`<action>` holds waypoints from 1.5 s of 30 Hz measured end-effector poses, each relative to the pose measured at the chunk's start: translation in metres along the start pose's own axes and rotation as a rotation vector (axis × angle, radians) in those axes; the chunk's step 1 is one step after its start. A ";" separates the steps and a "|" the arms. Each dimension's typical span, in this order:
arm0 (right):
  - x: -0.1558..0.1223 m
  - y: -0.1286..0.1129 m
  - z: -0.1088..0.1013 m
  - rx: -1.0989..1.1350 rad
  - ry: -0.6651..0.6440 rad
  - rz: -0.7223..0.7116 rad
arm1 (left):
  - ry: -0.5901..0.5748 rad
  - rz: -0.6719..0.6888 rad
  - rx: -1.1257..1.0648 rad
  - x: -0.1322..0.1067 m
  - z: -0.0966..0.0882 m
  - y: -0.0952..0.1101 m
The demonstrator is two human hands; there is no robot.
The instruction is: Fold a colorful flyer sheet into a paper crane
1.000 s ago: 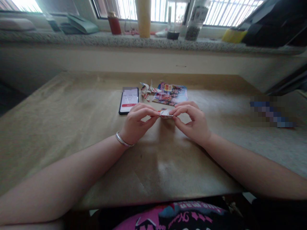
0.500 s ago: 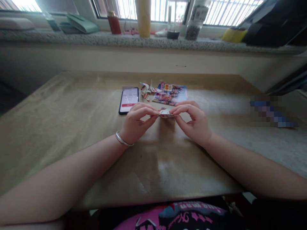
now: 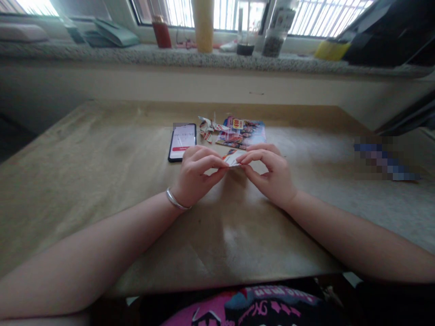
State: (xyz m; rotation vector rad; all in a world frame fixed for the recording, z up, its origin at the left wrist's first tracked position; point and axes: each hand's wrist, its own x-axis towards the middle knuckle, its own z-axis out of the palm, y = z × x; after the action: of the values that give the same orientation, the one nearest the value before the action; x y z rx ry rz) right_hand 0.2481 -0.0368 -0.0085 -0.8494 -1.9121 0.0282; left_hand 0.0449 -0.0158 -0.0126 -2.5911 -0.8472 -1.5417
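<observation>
A small folded piece of printed paper (image 3: 232, 158) is pinched between both hands just above the beige table (image 3: 102, 181). My left hand (image 3: 197, 176), with a silver bangle on the wrist, grips its left end with fingers curled. My right hand (image 3: 270, 174) pinches its right end between thumb and fingers. Most of the paper is hidden by the fingertips.
Behind the hands lie a phone (image 3: 182, 141) with a lit screen, a colourful printed sheet (image 3: 243, 133) and several small folded paper pieces (image 3: 209, 127). A blurred object (image 3: 385, 158) sits at the right. Bottles and jars stand on the stone windowsill (image 3: 204, 56).
Both hands have shifted slightly closer together and the folded paper has tipped up a little between the fingertips.
</observation>
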 end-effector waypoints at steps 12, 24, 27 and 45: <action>0.003 -0.009 0.000 -0.011 -0.040 -0.111 | -0.033 0.005 0.008 0.000 0.001 0.003; 0.002 -0.006 0.003 -0.014 -0.094 -0.090 | -0.146 0.016 0.105 -0.001 0.004 0.005; 0.003 -0.007 0.003 -0.027 -0.108 -0.082 | -0.137 0.031 0.107 0.000 0.004 0.006; 0.003 -0.006 0.003 -0.088 -0.179 -0.076 | -0.210 0.133 0.175 0.001 0.001 0.007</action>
State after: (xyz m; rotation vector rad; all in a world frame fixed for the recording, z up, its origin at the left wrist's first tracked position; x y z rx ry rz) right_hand 0.2416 -0.0385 -0.0060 -0.8559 -2.1258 -0.0274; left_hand 0.0487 -0.0207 -0.0103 -2.6505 -0.7653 -1.1237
